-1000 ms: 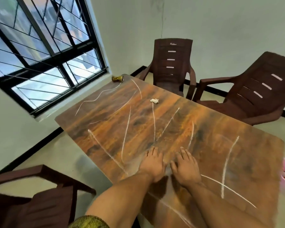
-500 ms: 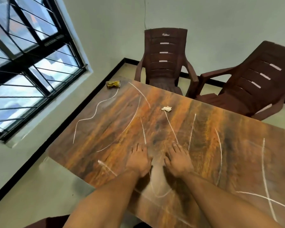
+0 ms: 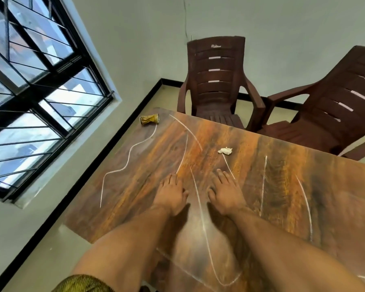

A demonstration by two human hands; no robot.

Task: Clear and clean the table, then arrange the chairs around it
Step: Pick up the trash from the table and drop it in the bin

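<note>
A wood-grain table (image 3: 261,186) streaked with white chalk lines fills the view. My left hand (image 3: 171,192) and my right hand (image 3: 226,191) lie flat on it side by side, palms down, fingers straight, holding nothing. A crushed gold can (image 3: 149,119) lies at the table's far left corner. A crumpled white paper scrap (image 3: 225,150) sits just beyond my right hand. Two brown plastic chairs stand past the far edge: one (image 3: 216,81) upright facing the table, one (image 3: 333,114) angled at the right.
A barred window (image 3: 30,91) is set in the wall on the left. A strip of floor (image 3: 51,239) with black skirting runs between that wall and the table's left edge. The back wall stands close behind the chairs.
The view has swung left and tilted down, so the near-left chair and pink bin have dropped out of sight. Both hands have slid apart and forward on the table.
</note>
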